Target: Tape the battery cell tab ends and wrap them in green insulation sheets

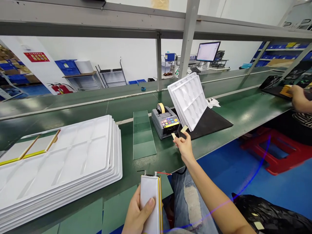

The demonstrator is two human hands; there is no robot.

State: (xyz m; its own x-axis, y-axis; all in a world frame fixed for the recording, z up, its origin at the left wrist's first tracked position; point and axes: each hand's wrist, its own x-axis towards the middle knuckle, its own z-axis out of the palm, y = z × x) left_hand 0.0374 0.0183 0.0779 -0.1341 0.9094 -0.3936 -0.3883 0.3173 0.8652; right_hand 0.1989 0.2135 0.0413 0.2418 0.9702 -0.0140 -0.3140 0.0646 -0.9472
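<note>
My left hand (136,213) is closed around a white pouch battery (148,190) with yellow edges, held upright near the front of the bench. A black and a red wire stick out at its top end. Out in front, my right hand (184,148) pinches short pale-yellow strips of tape (184,129) at its fingertips; one strip points left, another up and right. Just beyond those fingers stands a grey automatic tape dispenser (163,125) with coloured buttons and a roll of tape (161,108) on top.
White plastic trays (80,152) are stacked at left, the top one holding several batteries. Another white tray (188,100) leans upright on a black mat (214,122). A co-worker's hand (301,99) is at far right. Below lie a red stool (275,149) and black bag (268,211).
</note>
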